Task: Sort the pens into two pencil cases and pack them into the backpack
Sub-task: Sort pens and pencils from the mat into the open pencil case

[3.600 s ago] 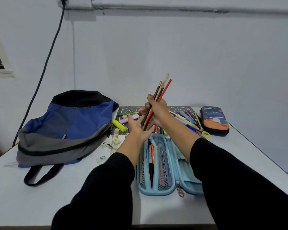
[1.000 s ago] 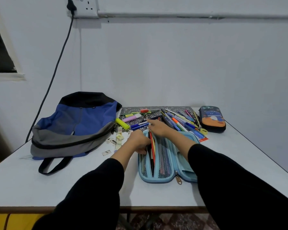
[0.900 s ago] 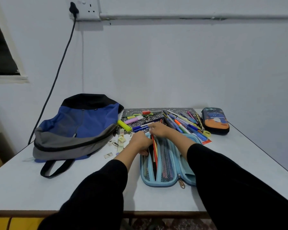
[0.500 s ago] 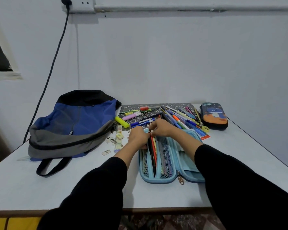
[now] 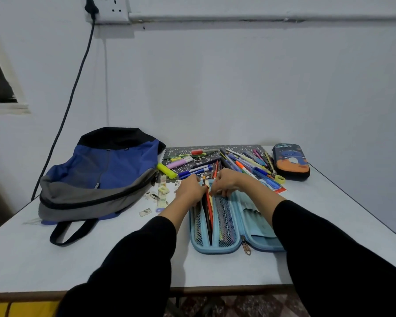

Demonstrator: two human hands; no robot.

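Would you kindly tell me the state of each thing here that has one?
light blue pencil case: unzipped, lying open.
dark printed pencil case: closed.
backpack: lying flat; zip unclear.
plug: in the wall socket.
right hand: pinching pencils.
left hand: fingers hidden.

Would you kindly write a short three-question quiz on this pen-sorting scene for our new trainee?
1. True or false: the dark cartoon-print pencil case at the far right of the table is closed.
2. The left hand and the right hand, which pinches pens, meet at the far end of: A) the wall socket, B) the open light-blue pencil case, C) the black power cable.
3. What colour is the highlighter lying closest to the backpack?

Key: 1 true; 2 B; 3 yellow.
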